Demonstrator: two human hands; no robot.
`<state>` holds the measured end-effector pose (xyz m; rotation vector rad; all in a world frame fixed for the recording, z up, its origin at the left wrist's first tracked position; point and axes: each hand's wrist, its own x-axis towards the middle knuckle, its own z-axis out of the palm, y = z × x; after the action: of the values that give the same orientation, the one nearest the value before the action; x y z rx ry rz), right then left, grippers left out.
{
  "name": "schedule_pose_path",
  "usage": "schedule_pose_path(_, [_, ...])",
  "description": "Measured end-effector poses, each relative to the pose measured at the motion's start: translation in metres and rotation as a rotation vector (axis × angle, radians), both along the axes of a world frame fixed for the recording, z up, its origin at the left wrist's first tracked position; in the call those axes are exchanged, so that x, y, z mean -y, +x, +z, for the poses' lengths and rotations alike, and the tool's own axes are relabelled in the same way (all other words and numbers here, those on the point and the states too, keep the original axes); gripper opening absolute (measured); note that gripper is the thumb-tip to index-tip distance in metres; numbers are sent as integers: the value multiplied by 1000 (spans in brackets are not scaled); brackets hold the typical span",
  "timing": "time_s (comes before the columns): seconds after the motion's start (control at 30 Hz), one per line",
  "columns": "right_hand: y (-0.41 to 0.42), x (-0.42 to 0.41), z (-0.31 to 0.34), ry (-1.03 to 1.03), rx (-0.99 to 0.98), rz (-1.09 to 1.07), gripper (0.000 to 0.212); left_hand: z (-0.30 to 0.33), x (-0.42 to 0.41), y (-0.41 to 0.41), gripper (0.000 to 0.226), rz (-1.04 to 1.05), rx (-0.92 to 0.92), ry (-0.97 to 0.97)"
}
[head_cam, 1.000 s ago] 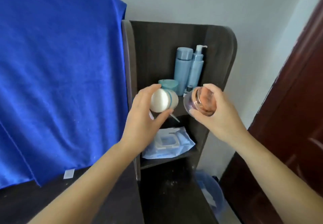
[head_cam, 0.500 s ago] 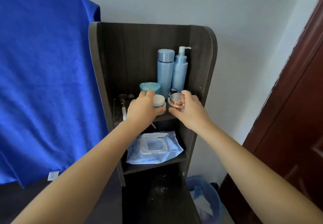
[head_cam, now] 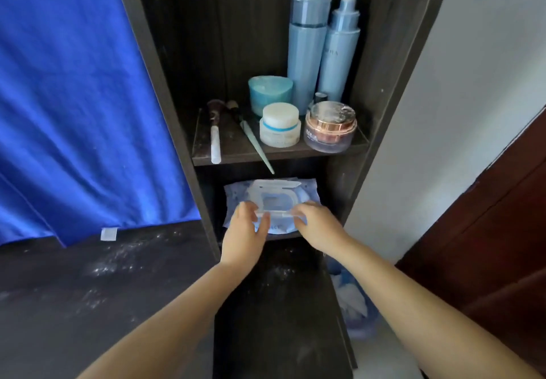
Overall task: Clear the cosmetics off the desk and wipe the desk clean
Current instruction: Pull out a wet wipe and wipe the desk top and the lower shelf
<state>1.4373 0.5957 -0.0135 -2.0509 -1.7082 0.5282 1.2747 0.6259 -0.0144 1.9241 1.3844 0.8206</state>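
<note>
A: Where are the hands?

B: Both at the wet-wipe pack (head_cam: 270, 204) on the lower shelf. The left hand (head_cam: 246, 230) has thumb and fingers at the lid's left edge, the right hand (head_cam: 314, 225) touches its right edge; whether either truly grips it, I cannot tell.

A: And the cosmetics?

B: On the upper shelf (head_cam: 236, 154): white jar (head_cam: 280, 125) beside the rose-gold jar (head_cam: 330, 127), teal jar (head_cam: 270, 94) and two blue bottles (head_cam: 323, 44) behind, brushes (head_cam: 215, 133) at left.

A: The table (head_cam: 88, 304)?

B: Dark, dusted with white powder
</note>
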Motion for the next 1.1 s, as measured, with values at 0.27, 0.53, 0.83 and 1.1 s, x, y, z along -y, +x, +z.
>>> schedule_pose_path(0.27, [-7,-72,-19,-68,234,64,22,-27,-69,25,39,184,-161,-310])
schedule_pose_path(0.53, [-18,-99,-27,-231,229,-33,28,-44,-73,16,33,254,139,-496])
schedule_pose_path(0.83, [-16,-94,-32,-115,229,23,19,-45,-72,17,34,234,163,-494])
schedule_pose_path(1.1, [-13,-96,-27,-160,248,102,20,-47,-70,17,33,245,184,-484])
